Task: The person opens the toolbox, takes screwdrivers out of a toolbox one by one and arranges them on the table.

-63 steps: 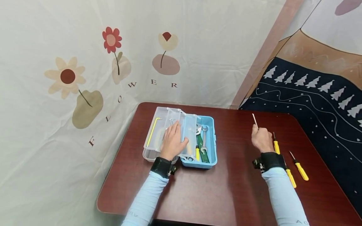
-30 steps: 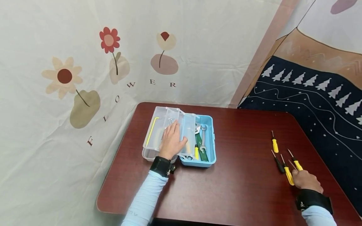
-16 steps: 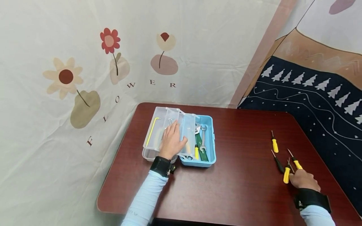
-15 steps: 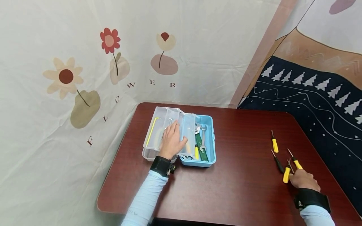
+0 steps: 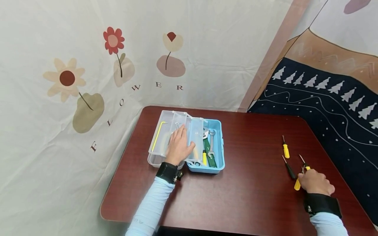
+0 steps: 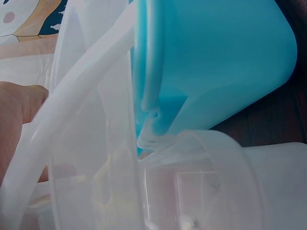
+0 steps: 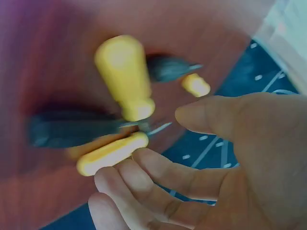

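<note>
In the right wrist view, the fingers (image 7: 139, 179) of the right hand (image 5: 316, 182) are bent, with a wide gap left to the thumb; nothing is seen gripped, and whether the nearest yellow screwdriver (image 7: 112, 155) is touched cannot be told. It is found among crossed tools, lower right in the head view. It can be judged light and stiff, its smooth handle prone to rolling, best pinched mid-handle. Access is crowded by a blurred yellow handle (image 7: 124, 72) above and a black screwdriver (image 7: 72, 128) at left. Near the head view's centre, a translucent lid (image 5: 196, 137) is covered by the left hand (image 5: 178, 147), fingers extended, beside a blue toolbox (image 5: 220, 154) in which a wrench (image 5: 211, 144) is stored.
</note>
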A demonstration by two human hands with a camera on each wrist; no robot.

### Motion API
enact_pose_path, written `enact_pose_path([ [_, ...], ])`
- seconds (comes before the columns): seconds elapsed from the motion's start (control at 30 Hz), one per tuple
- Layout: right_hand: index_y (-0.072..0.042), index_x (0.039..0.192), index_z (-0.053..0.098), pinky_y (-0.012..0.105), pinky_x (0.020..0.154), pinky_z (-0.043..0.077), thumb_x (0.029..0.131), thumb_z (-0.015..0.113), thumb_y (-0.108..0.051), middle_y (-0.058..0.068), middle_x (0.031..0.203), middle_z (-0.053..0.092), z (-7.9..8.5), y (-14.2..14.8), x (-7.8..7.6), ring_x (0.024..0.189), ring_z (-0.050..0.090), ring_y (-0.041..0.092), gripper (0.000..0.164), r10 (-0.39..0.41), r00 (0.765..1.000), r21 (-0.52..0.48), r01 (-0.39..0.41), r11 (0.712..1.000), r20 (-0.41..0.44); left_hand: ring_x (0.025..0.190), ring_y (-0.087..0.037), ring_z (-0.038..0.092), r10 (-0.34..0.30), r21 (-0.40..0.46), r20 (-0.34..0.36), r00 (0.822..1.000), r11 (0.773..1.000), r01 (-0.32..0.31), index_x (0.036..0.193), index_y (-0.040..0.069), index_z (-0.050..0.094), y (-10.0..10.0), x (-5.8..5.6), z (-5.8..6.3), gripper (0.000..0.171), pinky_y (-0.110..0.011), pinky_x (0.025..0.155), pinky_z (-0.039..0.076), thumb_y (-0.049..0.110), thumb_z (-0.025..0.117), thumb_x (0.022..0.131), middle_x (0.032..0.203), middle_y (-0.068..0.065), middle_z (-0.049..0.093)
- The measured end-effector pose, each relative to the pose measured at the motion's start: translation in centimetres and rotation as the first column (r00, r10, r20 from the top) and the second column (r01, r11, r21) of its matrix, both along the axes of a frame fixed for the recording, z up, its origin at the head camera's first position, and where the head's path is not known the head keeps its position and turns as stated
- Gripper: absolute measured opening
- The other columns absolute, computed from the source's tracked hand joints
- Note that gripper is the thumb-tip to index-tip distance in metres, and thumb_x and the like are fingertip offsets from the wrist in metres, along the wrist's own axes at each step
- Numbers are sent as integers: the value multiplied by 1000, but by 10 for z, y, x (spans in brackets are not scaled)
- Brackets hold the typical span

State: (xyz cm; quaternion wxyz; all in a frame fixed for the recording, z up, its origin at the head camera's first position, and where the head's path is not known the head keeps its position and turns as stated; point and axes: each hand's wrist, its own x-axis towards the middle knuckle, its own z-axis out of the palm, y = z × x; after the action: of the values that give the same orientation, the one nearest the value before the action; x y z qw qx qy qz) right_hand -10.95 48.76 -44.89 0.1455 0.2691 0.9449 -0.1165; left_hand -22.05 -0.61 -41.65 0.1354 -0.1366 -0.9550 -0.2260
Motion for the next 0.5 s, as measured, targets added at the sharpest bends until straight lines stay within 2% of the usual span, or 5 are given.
enact_pose_path([
  [0.1, 14, 101, 57, 54, 57, 41, 94, 45, -35, 36, 88, 53, 13, -16, -4, 69, 54, 44, 52, 61, 996, 5, -61, 998, -64, 141, -31, 35, -1, -3, -9, 1000, 1000, 1, 143, -1, 41, 0, 0, 0, 69, -45, 119, 27, 33, 58, 86, 157, -13, 32],
  [0.2, 14, 100, 58, 53, 53, 40, 94, 46, -36, 36, 88, 53, 25, -37, -9, 66, 54, 44, 51, 135, 982, 20, -134, 991, -136, 142, -31, 35, -3, -1, -3, 1000, 1000, 3, 144, -1, 40, 1, 0, 0, 69, -45, 120, 26, 32, 58, 86, 157, -13, 32],
  [0.37, 6, 87, 57, 47, 49, 38, 94, 51, -35, 28, 82, 54, 45, -83, -20, 62, 51, 37, 42, 231, 939, 57, -224, 973, -256, 142, -31, 34, -3, 10, 8, 1000, 1000, 2, 144, -1, 40, 1, 1, 0, 69, -45, 120, 26, 32, 60, 86, 158, -12, 31],
  [0.5, 3, 95, 58, 42, 47, 38, 94, 54, -39, 27, 90, 56, 63, -120, -33, 66, 54, 35, 42, 316, 900, 75, -308, 948, -300, 141, -31, 36, -1, 10, -6, 1000, 1000, 1, 143, -2, 42, 1, 1, 0, 68, -46, 119, 27, 32, 59, 86, 157, -12, 33],
])
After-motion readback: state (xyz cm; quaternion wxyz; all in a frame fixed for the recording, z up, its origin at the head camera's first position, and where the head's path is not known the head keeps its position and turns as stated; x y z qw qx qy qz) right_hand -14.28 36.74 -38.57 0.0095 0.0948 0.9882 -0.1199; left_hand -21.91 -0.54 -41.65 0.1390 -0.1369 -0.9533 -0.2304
